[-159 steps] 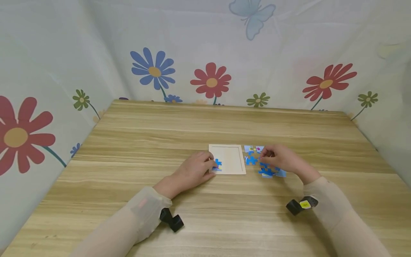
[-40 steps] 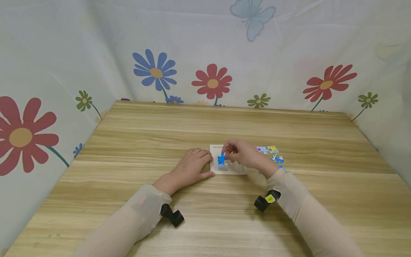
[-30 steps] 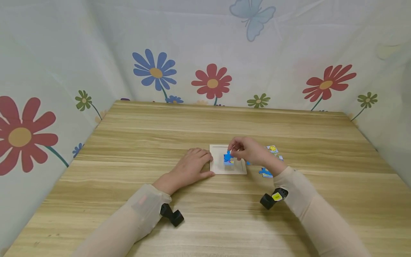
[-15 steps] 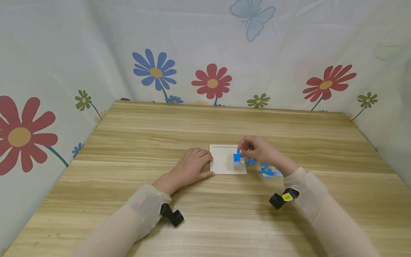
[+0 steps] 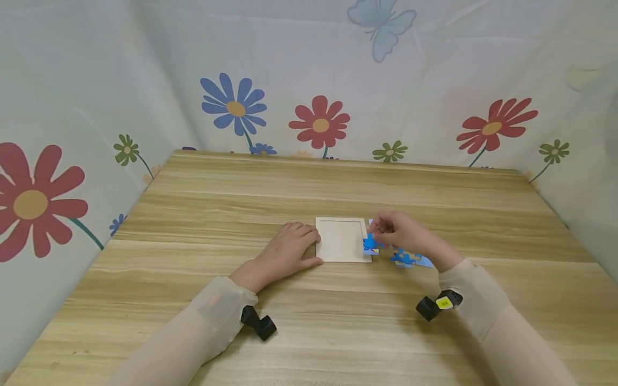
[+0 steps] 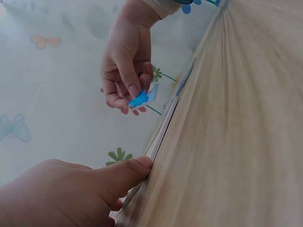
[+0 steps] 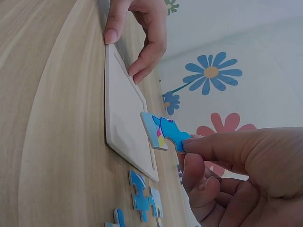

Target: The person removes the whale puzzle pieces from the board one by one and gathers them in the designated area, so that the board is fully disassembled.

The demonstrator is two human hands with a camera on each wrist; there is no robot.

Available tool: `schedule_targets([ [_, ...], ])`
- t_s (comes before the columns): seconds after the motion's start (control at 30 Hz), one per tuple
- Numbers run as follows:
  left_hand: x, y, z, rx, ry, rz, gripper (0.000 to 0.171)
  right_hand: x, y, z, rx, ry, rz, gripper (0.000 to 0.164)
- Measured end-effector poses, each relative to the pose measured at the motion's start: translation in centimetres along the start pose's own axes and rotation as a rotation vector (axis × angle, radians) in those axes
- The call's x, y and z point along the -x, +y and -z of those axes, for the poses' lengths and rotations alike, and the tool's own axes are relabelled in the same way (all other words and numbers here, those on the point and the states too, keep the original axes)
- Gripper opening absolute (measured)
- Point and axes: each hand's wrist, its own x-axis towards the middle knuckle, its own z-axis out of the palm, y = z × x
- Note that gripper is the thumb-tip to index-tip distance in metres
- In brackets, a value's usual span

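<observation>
Thumb and fingertips of my left hand (image 5: 285, 254) rest against the left edge of a shallow, pale wooden puzzle tray (image 5: 340, 241); its recessed floor is bare. My right hand (image 5: 405, 235) pinches a blue jigsaw puzzle piece (image 5: 369, 244) between thumb and fingers, over the tray's right rim. In the right wrist view the puzzle piece (image 7: 163, 131) is tilted and held up off the tray (image 7: 125, 111), with pink and yellow marks and a pale edge. Several loose puzzle pieces (image 5: 404, 258) lie right of the tray, partly hidden under my right hand.
Wood-grain table (image 5: 299, 316) all round; its far edge meets a white cloth (image 5: 280, 48) printed with flowers. Black wrist cameras (image 5: 260, 323) hang under both forearms, the right one carrying a yellow label (image 5: 444, 303).
My right hand has carried the pinched puzzle piece rightward from mid-tray to the right rim. A piece lying in the tray's front left corner 5.3 seconds ago is gone from there. Left hand hardly moved.
</observation>
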Motion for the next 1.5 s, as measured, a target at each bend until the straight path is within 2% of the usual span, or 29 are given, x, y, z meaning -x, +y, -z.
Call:
schedule_targets([
  [0.33,0.0,0.1,0.1,0.005,-0.008,0.004,0.044,0.9,0.8,0.3,-0.044,-0.028,-0.018,0.01],
  [0.93,0.0,0.1,0.1,0.015,-0.003,0.003,0.043,1.6,2.4,0.1,-0.006,-0.031,-0.03,0.009],
  [1.23,0.0,0.1,0.0,0.017,-0.003,-0.001,0.042,1.6,3.1,-0.3,-0.058,-0.046,-0.036,0.007],
  [1.5,0.0,0.1,0.1,0.013,0.006,-0.008,0.041,1.6,3.1,-0.6,-0.026,-0.031,-0.037,0.006],
])
